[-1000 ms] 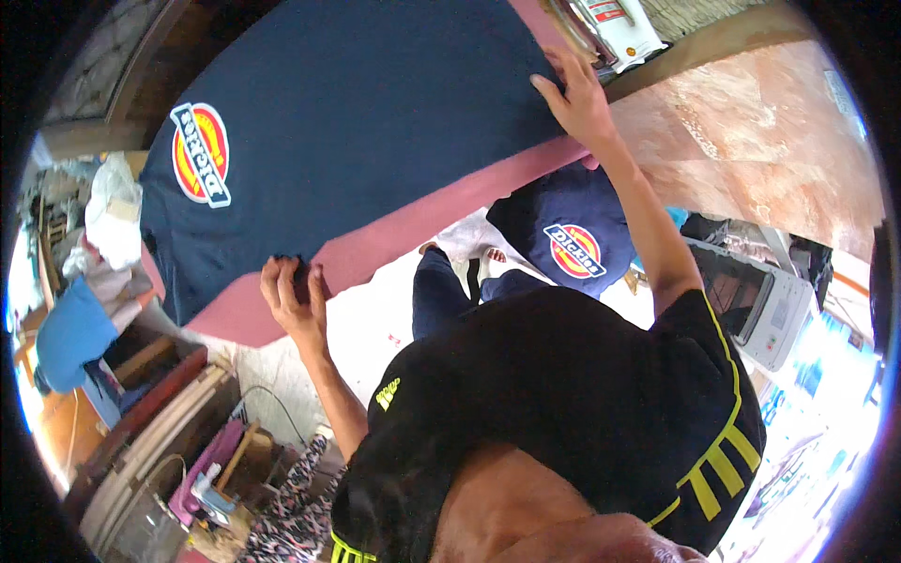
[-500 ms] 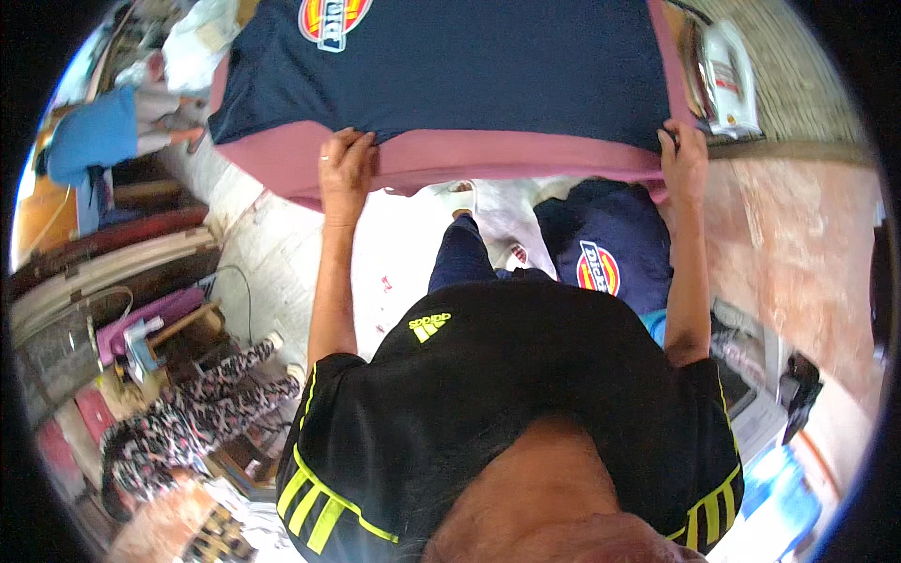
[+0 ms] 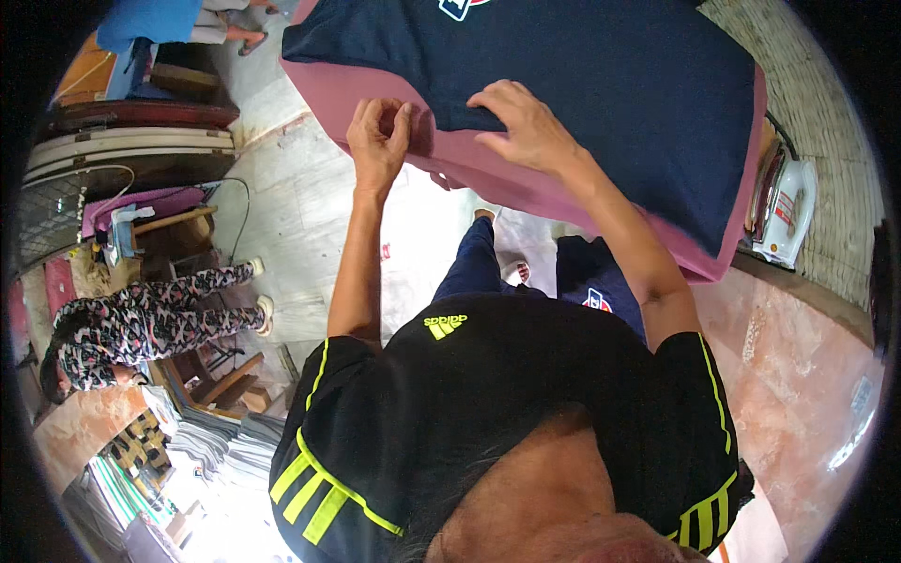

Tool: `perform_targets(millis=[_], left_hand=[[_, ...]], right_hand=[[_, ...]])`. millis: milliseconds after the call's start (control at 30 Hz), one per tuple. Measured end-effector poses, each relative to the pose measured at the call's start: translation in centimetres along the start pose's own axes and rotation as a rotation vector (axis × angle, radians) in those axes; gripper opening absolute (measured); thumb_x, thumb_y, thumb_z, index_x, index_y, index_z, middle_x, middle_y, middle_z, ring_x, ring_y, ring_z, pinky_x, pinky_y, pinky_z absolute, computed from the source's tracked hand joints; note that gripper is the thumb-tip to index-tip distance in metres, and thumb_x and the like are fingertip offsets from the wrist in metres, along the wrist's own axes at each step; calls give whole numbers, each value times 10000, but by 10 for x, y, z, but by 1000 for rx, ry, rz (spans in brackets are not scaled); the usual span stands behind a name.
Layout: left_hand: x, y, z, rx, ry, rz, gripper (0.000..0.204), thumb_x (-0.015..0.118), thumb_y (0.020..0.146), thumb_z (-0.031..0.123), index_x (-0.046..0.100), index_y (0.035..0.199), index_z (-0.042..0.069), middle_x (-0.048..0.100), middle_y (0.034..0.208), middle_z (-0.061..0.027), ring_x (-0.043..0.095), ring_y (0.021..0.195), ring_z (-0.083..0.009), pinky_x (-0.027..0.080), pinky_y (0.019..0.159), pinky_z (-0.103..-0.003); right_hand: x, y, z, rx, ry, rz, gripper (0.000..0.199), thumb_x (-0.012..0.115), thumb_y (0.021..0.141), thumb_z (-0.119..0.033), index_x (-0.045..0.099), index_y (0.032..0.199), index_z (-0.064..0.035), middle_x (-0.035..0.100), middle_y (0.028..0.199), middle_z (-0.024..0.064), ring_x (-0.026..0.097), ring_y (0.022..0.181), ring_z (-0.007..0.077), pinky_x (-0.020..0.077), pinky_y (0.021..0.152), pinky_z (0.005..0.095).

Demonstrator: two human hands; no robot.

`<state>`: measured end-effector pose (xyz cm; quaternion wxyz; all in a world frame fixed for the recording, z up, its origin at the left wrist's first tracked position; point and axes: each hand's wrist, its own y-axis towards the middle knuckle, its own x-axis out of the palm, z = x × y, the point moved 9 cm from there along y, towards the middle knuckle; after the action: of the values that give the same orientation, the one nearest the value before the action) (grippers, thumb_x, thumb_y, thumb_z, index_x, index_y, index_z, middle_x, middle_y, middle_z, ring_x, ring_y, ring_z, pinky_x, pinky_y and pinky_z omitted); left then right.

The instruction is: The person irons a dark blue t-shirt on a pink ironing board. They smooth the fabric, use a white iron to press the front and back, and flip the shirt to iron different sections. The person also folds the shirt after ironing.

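Observation:
A dark navy garment [image 3: 601,103] with a printed badge at its far edge lies spread over a pink cloth-covered board [image 3: 347,89]. My left hand [image 3: 377,150] hovers at the near left part of the pink cloth, its fingers loosely curled and the thumb apart, with nothing visible between them. Over the garment's near edge, my right hand [image 3: 530,131] has its fingers and thumb spread, holding nothing. Below the board, a second navy garment [image 3: 596,272] with a similar badge is partly hidden by my right forearm.
A white iron [image 3: 788,211] rests to the right of the board, on a ribbed grey surface [image 3: 802,94]. One person in patterned clothes [image 3: 160,319] is at the left; another in a blue top [image 3: 150,21] is at the far left. Stacked folded cloths [image 3: 211,441] lie at the lower left.
Both hands have let go of the near edge. My right hand has moved left from the board's right corner to its middle. The view has turned, so the board appears tilted.

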<state>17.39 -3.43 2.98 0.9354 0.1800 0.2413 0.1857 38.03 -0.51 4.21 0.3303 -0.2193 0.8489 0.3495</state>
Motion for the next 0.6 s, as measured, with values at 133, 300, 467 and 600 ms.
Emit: perform_targets(millis=[133, 300, 467, 600], left_hand=[[21, -13, 22, 103, 368, -172, 340, 836, 752, 359, 724, 794, 41, 636, 754, -68, 578, 643, -238, 423, 643, -369], [45, -17, 30, 35, 406, -74, 302, 835, 780, 298, 714, 845, 29, 643, 798, -87, 608, 758, -237, 469, 673, -368], [38, -24, 16, 48, 64, 15, 180, 818, 822, 138, 719, 920, 25, 644, 995, -80, 616, 816, -150, 505, 688, -258], [40, -25, 14, 108, 183, 11, 229, 841, 798, 200, 734, 924, 41, 662, 893, -73, 616, 743, -171, 515, 665, -299]], right_hand=[[-2, -11, 29, 129, 59, -50, 208, 698, 870, -121, 665, 1047, -17, 638, 918, 101, 636, 832, 233, 520, 767, 341], [-18, -22, 36, 214, 170, 61, 153, 674, 893, -97, 679, 1024, -19, 654, 956, 103, 648, 854, 230, 518, 757, 329], [-78, -114, 18, 308, -145, 152, 161, 692, 854, -99, 689, 1003, -39, 637, 1107, 106, 591, 1073, 299, 470, 938, 405], [-159, -233, 28, 567, -501, 412, 164, 733, 806, -99, 703, 964, -65, 641, 1094, 112, 590, 1058, 317, 458, 941, 434]])
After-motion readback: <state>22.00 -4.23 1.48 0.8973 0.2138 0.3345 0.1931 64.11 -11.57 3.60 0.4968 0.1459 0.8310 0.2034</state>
